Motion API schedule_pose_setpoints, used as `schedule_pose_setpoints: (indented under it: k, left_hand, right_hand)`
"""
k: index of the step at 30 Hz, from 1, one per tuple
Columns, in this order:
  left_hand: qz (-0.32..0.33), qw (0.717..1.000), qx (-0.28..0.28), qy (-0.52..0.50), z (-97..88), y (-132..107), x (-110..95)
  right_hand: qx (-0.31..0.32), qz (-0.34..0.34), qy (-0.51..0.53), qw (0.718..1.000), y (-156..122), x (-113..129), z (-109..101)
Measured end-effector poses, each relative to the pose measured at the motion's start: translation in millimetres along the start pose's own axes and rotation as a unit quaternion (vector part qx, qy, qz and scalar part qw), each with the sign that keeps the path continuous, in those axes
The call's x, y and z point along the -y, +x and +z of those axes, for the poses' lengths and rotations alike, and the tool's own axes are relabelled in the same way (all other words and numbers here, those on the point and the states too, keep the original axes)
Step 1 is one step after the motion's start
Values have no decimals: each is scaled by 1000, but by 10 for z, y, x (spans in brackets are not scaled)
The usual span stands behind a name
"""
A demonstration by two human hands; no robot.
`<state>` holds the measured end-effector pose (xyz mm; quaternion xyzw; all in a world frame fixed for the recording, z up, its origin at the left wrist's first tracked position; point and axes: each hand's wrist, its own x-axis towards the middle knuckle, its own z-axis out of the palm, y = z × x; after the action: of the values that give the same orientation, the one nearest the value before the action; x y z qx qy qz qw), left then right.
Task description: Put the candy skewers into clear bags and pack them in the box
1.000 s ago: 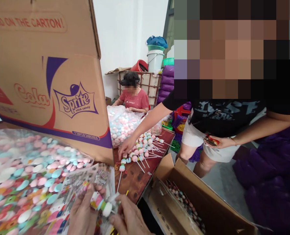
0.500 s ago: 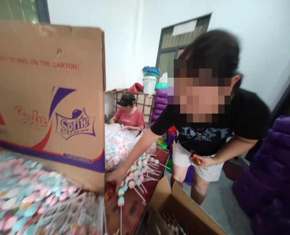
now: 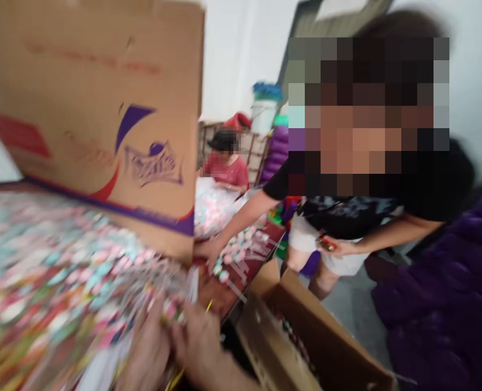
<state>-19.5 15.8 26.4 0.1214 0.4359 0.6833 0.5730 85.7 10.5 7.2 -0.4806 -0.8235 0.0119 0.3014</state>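
I see left hand (image 3: 153, 334) and right hand (image 3: 200, 334) both clamp their grip round the candy (image 3: 170, 310); a loosened pinch could spill it.

The wall (image 3: 244, 43) is white, with a dark-framed window (image 3: 316, 27) in it. Below, the floor (image 3: 349, 312) is grey. The table (image 3: 215, 294) has a red-brown top. The light is soft.

Motion blur smears the candies (image 3: 102, 255) and carton print (image 3: 153, 164), the white wall (image 3: 235, 49) bright, the purple bags (image 3: 440, 309) dim.
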Motion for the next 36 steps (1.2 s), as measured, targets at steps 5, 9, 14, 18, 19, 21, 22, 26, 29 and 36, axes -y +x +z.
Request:
schedule_pose_setpoints:
  k: [5, 9, 14, 18, 19, 21, 22, 26, 29, 36]
  left_hand:
    - [16, 996, 25, -84, -300, 107, 8]
    - [2, 993, 41, -115, -310, 123, 24]
    - [-19, 994, 58, -91, -220, 70, 123]
    - [-50, 993, 75, -70, -229, 94, 88]
    - [-64, 993, 77, -65, -240, 107, 69]
    - [-99, 990, 78, -59, -262, 133, 37]
    - [-116, 989, 75, -55, -271, 146, 28]
    - [-162, 985, 47, -33, -302, 182, 11]
    - [-175, 984, 43, -12, -320, 181, 2]
    - [-101, 993, 36, -39, -280, 91, 177]
  right_hand:
    - [89, 130, 168, 973, -387, 73, -51]
    - [68, 74, 258, 961, -494, 31, -40]
    - [-55, 6, 209, 976, -469, 120, 204]
    - [-59, 0, 202, 978, -432, 29, 238]
    - [-46, 7, 214, 976, -446, -5, 223]
    - [-38, 11, 223, 974, -487, -67, 192]
    - [-45, 7, 218, 975, -507, -93, 183]
    - [-42, -12, 181, 982, -529, -184, 158]
    - [12, -37, 145, 989, -504, -241, 122]
    - [-13, -55, 40, 998, -535, -100, 278]
